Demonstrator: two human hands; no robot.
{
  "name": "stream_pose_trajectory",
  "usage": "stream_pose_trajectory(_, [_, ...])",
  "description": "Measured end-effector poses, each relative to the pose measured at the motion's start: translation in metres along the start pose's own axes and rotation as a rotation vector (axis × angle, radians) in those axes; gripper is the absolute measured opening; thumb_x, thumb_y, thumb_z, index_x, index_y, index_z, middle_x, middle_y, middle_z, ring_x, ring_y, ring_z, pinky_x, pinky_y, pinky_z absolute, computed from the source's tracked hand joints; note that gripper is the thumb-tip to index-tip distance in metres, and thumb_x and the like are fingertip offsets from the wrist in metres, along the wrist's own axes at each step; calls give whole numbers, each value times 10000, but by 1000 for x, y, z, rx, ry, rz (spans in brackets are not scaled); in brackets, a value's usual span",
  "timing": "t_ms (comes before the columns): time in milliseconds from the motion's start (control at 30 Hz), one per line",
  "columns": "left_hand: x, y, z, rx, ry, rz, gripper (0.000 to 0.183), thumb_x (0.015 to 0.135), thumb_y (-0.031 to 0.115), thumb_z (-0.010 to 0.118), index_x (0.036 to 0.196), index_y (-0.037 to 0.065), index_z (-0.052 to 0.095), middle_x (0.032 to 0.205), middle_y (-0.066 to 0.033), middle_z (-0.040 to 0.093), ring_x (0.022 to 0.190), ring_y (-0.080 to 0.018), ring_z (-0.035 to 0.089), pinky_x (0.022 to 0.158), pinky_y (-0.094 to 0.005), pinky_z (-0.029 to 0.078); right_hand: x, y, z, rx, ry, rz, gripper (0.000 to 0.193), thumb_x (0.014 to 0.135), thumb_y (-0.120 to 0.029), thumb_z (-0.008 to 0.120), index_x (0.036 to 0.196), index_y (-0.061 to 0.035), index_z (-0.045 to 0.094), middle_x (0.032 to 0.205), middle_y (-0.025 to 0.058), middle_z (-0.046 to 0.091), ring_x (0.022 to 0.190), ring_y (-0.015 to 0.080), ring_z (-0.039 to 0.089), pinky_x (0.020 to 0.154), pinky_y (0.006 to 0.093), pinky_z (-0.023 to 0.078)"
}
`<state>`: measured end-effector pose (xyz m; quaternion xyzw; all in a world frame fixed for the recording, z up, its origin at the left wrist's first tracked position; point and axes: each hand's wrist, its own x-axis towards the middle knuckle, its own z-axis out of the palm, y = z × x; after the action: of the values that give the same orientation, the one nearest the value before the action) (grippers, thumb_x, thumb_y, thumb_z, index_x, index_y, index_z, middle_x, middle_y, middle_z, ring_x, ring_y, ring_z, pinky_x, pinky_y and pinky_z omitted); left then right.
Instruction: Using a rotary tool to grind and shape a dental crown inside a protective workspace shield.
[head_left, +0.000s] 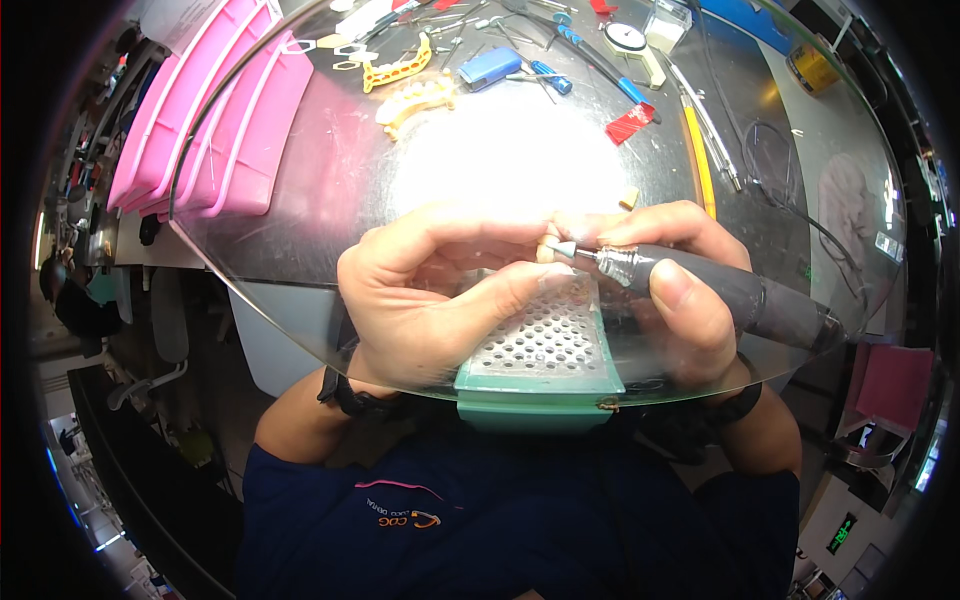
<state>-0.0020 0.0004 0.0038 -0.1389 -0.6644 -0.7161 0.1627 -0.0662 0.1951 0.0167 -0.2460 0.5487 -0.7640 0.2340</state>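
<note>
Between the thumb and index finger of my left hand (pixel 415 290) is a small cream-coloured dental crown (pixel 545 250). My right hand (pixel 690 305) is closed around a dark rotary handpiece (pixel 770 305), its silver nose pointing left. A pale conical grinding tip (pixel 567 249) on the handpiece meets or nearly meets the crown; contact is too small to tell. Both hands are over a perforated metal plate (pixel 550 342) set in a green frame (pixel 540 385). The other fingers of my left hand curl behind the thumb, partly hidden.
A clear curved shield (pixel 300 345) spans above the hands. Pink trays (pixel 245 165) stack at the left. Farther back lie yellow dental frameworks (pixel 398 68), a blue block (pixel 490 68), a dial gauge (pixel 626 38) and several tools. At the right are a yellow pencil (pixel 698 160) and a cable (pixel 815 230).
</note>
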Motion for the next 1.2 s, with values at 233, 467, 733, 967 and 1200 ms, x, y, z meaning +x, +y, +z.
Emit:
stream_pose_trajectory(233, [0,1,2,-35,10,-13,332,750,-162,676,1046,-61,565,1005,-191,634,907,-233,670,795,-344,561,-1,2,-1,2,8,-24,276,858,-161,544,1053,25,603,1035,135,650,959,164,598,867,319,461])
stream_pose_trajectory(467, [-1,0,1,-22,11,-16,332,750,-167,670,1045,-58,562,1009,-198,635,899,-233,672,792,-341,563,0,2,-1,14,15,7,272,856,-156,546,1050,27,602,1043,137,648,967,167,595,871,323,460])
stream_pose_trajectory(733, [0,-1,2,-43,16,-24,330,749,-173,664,1039,-52,561,1000,-190,635,897,-228,671,796,-337,560,0,2,-1,17,8,-5,273,857,-164,547,1044,29,597,1054,141,647,993,179,592,896,333,453])
stream_pose_trajectory(967, [-1,-4,2,-40,2,18,335,747,-160,678,1040,-50,561,1000,-182,633,909,-220,662,804,-336,557,-3,6,-3,139,30,-15,310,862,-205,536,1053,37,580,1076,162,641,1001,203,596,922,351,448])
stream_pose_trajectory(1200, [-2,-5,0,-27,7,23,339,744,-144,698,1040,-52,560,999,-180,630,914,-208,651,806,-333,556,-1,5,-3,63,-8,-45,302,866,-191,536,1065,32,577,1075,156,640,1003,196,594,914,343,449])
